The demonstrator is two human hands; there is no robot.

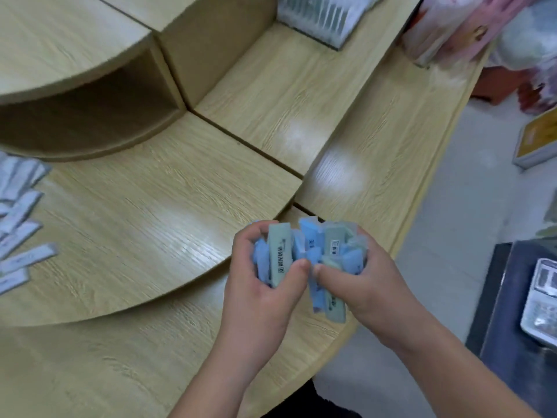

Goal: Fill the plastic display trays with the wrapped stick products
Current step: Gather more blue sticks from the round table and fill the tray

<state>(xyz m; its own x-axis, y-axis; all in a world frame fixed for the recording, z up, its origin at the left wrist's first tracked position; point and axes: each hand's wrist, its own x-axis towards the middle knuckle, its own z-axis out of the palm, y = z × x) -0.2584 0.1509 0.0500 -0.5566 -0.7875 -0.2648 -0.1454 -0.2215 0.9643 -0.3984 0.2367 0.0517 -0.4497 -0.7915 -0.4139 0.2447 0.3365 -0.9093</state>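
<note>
Both hands hold a loose bundle of wrapped sticks in blue and pale green wrappers above the lower wooden counter. My left hand grips the left part of the bundle, thumb across a pale green stick. My right hand grips the right part, thumb pressed on the blue wrappers. More wrapped sticks in whitish-blue wrappers lie scattered on the curved shelf at the far left. A clear plastic tray with upright items stands at the back on the upper step.
The wooden counter has stepped, curved tiers and an open cubby at the left. Pink packaged goods stand at the back right. A yellow box lies on the floor at right, and a white device sits at the right edge.
</note>
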